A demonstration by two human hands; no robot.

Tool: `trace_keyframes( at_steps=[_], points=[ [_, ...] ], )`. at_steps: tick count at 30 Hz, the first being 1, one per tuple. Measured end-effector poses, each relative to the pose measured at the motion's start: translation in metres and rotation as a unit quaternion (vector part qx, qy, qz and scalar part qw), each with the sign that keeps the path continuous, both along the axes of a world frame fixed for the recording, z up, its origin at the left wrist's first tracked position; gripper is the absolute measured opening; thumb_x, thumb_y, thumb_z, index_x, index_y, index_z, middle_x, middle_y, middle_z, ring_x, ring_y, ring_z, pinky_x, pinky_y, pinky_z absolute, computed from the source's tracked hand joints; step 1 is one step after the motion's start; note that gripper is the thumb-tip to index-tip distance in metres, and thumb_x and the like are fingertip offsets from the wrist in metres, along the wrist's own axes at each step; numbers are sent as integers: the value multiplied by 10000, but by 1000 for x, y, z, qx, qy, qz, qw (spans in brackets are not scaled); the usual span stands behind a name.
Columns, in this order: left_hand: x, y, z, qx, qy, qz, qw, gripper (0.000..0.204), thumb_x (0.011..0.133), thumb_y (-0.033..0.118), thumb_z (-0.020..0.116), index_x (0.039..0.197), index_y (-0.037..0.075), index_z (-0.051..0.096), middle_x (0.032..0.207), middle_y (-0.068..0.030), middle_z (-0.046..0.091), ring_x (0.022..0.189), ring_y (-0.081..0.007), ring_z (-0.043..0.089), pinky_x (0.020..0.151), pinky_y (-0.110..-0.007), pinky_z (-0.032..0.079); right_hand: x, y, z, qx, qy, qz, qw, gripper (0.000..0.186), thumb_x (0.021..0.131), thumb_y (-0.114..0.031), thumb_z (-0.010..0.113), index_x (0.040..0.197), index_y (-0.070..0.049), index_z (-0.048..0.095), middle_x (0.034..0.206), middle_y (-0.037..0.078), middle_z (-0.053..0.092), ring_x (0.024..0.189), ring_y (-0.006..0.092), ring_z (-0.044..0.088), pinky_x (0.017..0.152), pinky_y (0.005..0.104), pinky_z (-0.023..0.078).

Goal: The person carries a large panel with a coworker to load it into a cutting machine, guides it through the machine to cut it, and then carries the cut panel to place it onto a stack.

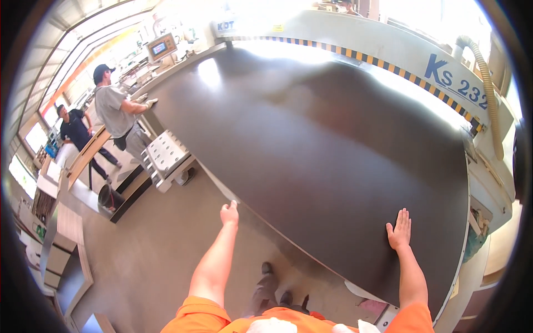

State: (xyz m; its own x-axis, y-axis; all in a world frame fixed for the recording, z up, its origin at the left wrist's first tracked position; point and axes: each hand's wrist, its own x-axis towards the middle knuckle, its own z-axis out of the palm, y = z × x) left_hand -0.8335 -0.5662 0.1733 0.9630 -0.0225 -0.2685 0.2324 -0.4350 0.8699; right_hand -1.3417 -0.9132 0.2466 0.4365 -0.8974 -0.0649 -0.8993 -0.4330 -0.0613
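Note:
A large dark, glossy panel (311, 161) lies flat across the bed of a panel saw and fills the middle of the view. At its near left edge my left hand (229, 213) is closed, with the thumb up against the rim; some of its fingers are hidden. My right hand (399, 230) rests palm down on the panel's near right part, fingers stretched out. At the panel's far left edge a co-worker (116, 105) in a grey shirt and cap has gloved hands by it.
The saw's long beam (383, 50), with a black and yellow striped edge, spans the far side. A support table with round dots (166, 155) juts out at left. Farther left are another person (76, 127), a dark bucket (110, 197) and stacked boards (69, 233). A control screen (162, 48) stands behind.

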Motion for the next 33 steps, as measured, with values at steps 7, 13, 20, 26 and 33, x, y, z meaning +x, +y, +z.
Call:
trace_keyframes(
  at_steps=[7, 13, 20, 26, 33],
  points=[
    [144, -80, 12, -79, 97, 145, 982, 756, 858, 557, 635, 1091, -162, 606, 1132, -212, 665, 998, -286, 659, 887, -389, 512, 13, -16, 13, -4, 0, 30, 1000, 830, 922, -420, 493, 1506, 23, 103, 1593, 178, 81, 1483, 296, 52, 1205, 413, 59],
    [129, -82, 30, 24, 33, 104, 994, 780, 880, 605, 572, 1047, -154, 628, 1061, -183, 690, 952, -279, 659, 872, -382, 525, 18, -30, 28, 36, 0, 19, 999, 845, 927, -492, 450, 1506, 25, 117, 1596, 179, 61, 1486, 292, 24, 1204, 409, 30],
    [151, -66, 22, 26, 41, 101, 994, 786, 890, 617, 545, 1049, -149, 623, 1052, -166, 686, 882, -274, 670, 786, -386, 564, 28, -49, 17, 36, 24, 63, 997, 873, 927, -558, 410, 1504, 33, 125, 1590, 196, 73, 1484, 307, 28, 1203, 418, 29],
    [116, -112, 63, 167, 21, 148, 975, 847, 863, 659, 536, 996, -173, 625, 1001, -230, 688, 913, -320, 654, 835, -429, 489, 34, -77, 31, 37, -14, 78, 996, 904, 850, -381, 615, 1495, 41, 142, 1583, 199, 111, 1475, 355, 58, 1199, 450, 53],
    [134, -103, 42, 207, -5, 164, 964, 771, 890, 613, 546, 945, -151, 636, 934, -282, 676, 926, -375, 653, 832, -447, 490, 82, -129, 14, 23, -65, 79, 994, 826, 853, -251, 568, 1500, 31, 140, 1587, 185, 114, 1478, 336, 74, 1199, 451, 69]
  ],
)
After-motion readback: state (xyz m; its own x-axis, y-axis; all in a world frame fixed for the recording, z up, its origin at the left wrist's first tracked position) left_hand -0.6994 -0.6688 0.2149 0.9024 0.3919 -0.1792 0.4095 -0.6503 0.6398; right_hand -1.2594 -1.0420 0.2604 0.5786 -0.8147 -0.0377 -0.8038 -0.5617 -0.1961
